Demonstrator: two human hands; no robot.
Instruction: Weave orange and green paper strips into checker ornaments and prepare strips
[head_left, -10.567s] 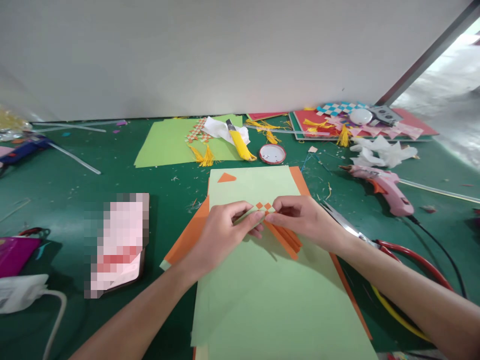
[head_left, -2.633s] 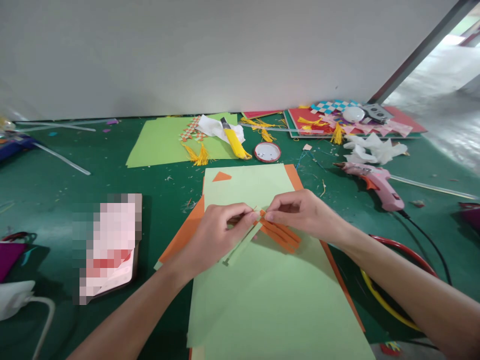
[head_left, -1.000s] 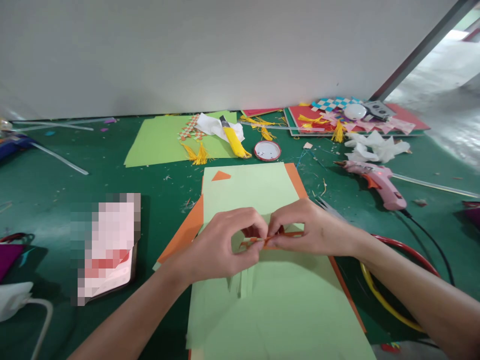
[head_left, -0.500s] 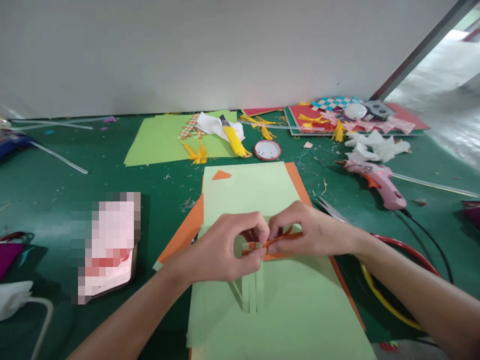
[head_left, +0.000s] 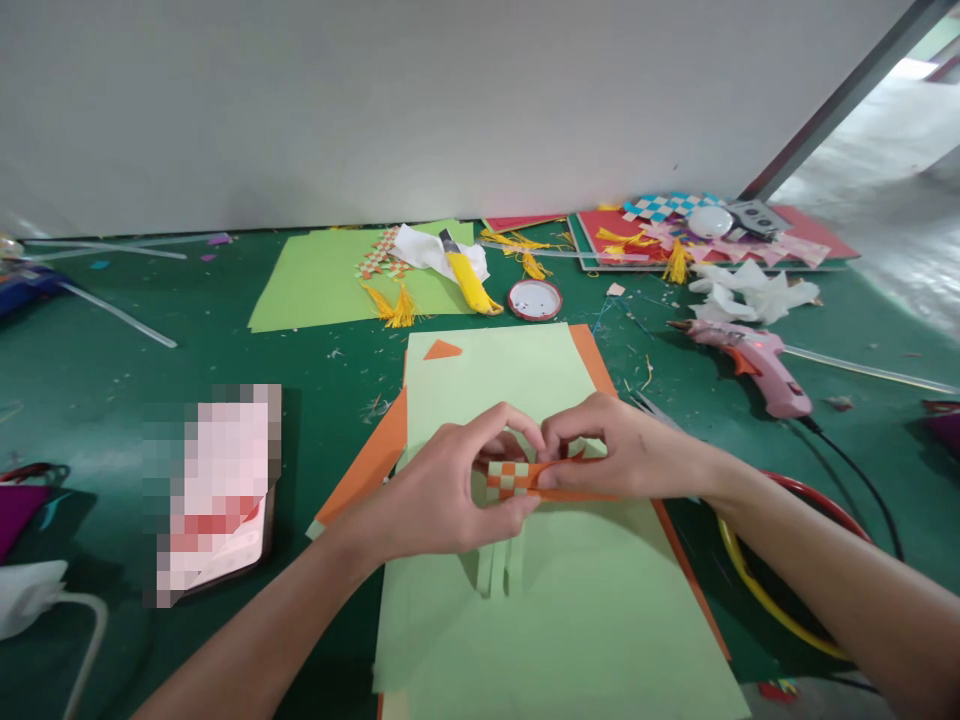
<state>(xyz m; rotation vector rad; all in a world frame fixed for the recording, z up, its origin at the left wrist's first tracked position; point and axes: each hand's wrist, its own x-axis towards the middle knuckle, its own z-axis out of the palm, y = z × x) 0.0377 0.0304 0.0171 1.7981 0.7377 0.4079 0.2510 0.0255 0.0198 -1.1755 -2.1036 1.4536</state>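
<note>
Between my hands is a small woven paper piece (head_left: pixel 510 478), checkered orange and light green. Orange strips run from it to the right, and loose green strips (head_left: pixel 498 568) hang toward me. My left hand (head_left: pixel 472 480) curves around its left side, thumb along the lower edge and fingers at the top. My right hand (head_left: pixel 600 450) pinches the orange strips at the right of the weave. Underneath both hands lies a stack of light green sheets (head_left: pixel 555 620) with orange paper showing at its edges.
A pink glue gun (head_left: pixel 757 365) and scissors (head_left: pixel 656 410) lie to the right, by red and yellow cables. At left rests a phone (head_left: pixel 221 500). Farther back are a yellow cutter (head_left: pixel 469 275), a round lid (head_left: pixel 535 299) and green sheets (head_left: pixel 300 285).
The woven piece has tilted so more of its checkered face shows. My left fingers have shifted up and spread from the thumb, and the hanging green strips have swung slightly left.
</note>
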